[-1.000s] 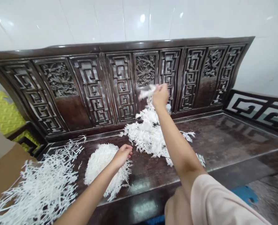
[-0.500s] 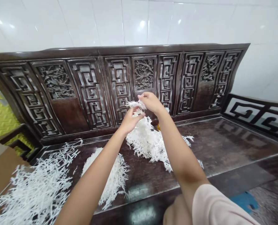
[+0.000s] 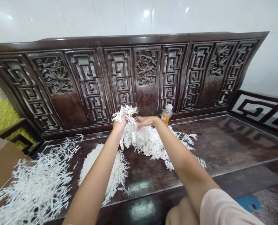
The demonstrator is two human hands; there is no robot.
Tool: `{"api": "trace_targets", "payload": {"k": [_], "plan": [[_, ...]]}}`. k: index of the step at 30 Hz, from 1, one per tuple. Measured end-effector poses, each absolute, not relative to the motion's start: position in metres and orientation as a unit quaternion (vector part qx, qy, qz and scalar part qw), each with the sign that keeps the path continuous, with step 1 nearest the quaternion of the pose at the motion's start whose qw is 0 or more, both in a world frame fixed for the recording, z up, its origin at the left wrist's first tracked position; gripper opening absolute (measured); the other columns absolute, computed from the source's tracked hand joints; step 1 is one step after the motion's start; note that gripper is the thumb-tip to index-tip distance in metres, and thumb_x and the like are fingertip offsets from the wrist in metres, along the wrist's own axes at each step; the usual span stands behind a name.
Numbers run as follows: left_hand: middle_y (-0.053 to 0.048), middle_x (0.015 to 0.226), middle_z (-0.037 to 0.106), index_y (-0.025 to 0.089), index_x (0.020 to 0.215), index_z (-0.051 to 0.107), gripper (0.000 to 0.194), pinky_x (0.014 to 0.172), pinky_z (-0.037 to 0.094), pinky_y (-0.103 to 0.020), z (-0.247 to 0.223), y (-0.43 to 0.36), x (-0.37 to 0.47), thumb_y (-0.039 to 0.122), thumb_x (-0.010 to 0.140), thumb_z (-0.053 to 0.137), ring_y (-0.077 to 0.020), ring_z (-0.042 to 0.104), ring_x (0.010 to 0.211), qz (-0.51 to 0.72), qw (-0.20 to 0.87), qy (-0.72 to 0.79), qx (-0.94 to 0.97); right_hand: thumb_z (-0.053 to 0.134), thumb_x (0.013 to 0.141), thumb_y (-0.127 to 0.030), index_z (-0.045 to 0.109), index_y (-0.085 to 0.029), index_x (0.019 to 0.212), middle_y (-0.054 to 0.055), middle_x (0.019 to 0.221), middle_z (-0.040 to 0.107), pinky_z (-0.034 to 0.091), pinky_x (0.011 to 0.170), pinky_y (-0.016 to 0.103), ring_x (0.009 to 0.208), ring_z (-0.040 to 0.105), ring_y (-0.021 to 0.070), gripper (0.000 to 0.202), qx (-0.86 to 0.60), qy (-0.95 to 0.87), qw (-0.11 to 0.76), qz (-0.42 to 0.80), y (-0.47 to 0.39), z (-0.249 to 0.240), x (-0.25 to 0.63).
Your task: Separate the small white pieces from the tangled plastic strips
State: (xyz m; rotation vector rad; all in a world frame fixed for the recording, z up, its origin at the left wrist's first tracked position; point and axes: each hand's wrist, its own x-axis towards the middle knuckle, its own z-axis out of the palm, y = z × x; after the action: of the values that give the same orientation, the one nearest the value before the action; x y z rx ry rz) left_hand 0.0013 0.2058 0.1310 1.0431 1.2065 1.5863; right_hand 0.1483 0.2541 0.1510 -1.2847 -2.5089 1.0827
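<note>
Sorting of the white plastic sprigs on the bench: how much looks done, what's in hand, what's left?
Done: a neat mound and a looser spread lie at the left of the bench. In hand: the left hand grips a white sprig; the right hand rests on the middle heap. Left: that heap looks sizeable.

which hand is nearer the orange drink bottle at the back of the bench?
Right. The right hand lies just left of the bottle, on the white sprig pile, not touching it. The left hand is farther left, its grip shut on a white sprig.
</note>
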Motion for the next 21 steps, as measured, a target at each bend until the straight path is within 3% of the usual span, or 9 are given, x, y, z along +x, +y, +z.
{"api": "trace_targets", "payload": {"k": [1,3,7,11,15,17,21], "plan": [[-0.006,0.094,0.062,0.018,0.102,0.05,0.031,0.064,0.046,-0.024,0.134,0.205,-0.002,0.035,0.077,0.044,-0.0125,0.06,0.076,0.643,0.438,0.473,0.413,0.066,0.059,-0.036,0.035,-0.014,0.126,0.011,0.124,0.044,0.038,0.084,0.023,0.108,0.046,0.019,0.077,-0.426,-0.829,0.035,0.36,0.256,0.139,0.143],[-0.006,0.101,0.06,0.02,0.105,0.049,0.031,0.065,0.047,-0.024,0.139,0.204,-0.009,0.035,0.077,0.045,-0.0124,0.06,0.079,0.664,0.432,0.462,0.399,0.058,0.067,-0.041,0.046,-0.016,0.119,0.008,0.112,0.055,0.04,0.079,0.022,0.098,0.052,0.0172,0.058,-0.45,-0.826,0.009,0.339,0.26,0.119,0.133],[-0.007,0.102,0.06,0.021,0.108,0.047,0.035,0.065,0.048,-0.024,0.149,0.203,-0.022,0.038,0.077,0.045,-0.0134,0.06,0.085,0.713,0.388,0.457,0.364,0.054,0.072,-0.031,0.065,-0.014,0.083,0.009,0.089,0.064,0.041,0.07,0.024,0.082,0.057,0.019,0.023,-0.512,-0.811,-0.012,0.282,0.272,0.101,0.124],[-0.009,0.095,0.061,0.018,0.105,0.049,0.038,0.065,0.048,-0.026,0.164,0.196,-0.031,0.042,0.077,0.044,-0.0149,0.06,0.084,0.748,0.321,0.439,0.381,0.051,0.073,-0.024,0.064,-0.008,0.084,0.018,0.097,0.06,0.039,0.074,0.028,0.091,0.055,0.0245,0.023,-0.579,-0.782,0.05,0.227,0.287,0.093,0.121],[-0.008,0.097,0.06,0.018,0.101,0.052,0.041,0.072,0.046,-0.025,0.177,0.185,-0.036,0.047,0.072,0.049,-0.015,0.057,0.087,0.736,0.253,0.456,0.431,0.039,0.081,-0.037,0.06,-0.01,0.094,0.019,0.1,0.059,0.039,0.072,0.028,0.092,0.055,0.0244,0.038,-0.628,-0.74,0.143,0.193,0.292,0.087,0.124],[-0.009,0.098,0.059,0.018,0.101,0.051,0.047,0.073,0.045,-0.026,0.176,0.181,-0.039,0.054,0.07,0.047,-0.0162,0.056,0.087,0.695,0.3,0.509,0.409,0.028,0.084,-0.043,0.06,-0.01,0.096,0.018,0.097,0.06,0.039,0.07,0.026,0.09,0.056,0.0225,0.048,-0.645,-0.716,0.189,0.186,0.294,0.088,0.128],[-0.01,0.084,0.059,0.017,0.095,0.052,0.062,0.064,0.045,-0.031,0.161,0.183,-0.045,0.067,0.07,0.027,-0.0165,0.057,0.07,0.492,0.601,0.517,0.36,0.004,0.088,-0.032,0.052,-0.005,0.108,0.016,0.096,0.06,0.042,0.062,0.021,0.083,0.058,0.0164,0.059,-0.674,-0.665,0.261,0.189,0.303,0.097,0.136]]}}
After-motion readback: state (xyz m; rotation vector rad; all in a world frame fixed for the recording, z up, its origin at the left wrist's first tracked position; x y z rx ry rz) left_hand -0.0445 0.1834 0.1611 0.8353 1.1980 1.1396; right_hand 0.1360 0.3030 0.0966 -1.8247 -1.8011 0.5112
